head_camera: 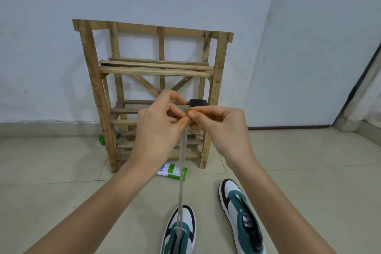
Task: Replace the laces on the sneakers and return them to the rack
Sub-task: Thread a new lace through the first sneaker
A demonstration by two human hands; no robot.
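1. Pinched the ends of the lace (182, 161) between left hand (158, 121) and right hand (218, 128), fingertips meeting, before the rack (97, 88)
2. Held it taut up from the near sneaker (181, 231) at the bottom edge
3. Found open floor (61, 171) around the second sneaker (241, 212), nearby right

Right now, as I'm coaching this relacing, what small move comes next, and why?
Probably bring one end down to the next eyelet: left hand and right hand pinch both ends of the grey lace, whose strands already enter the nearer sneaker.
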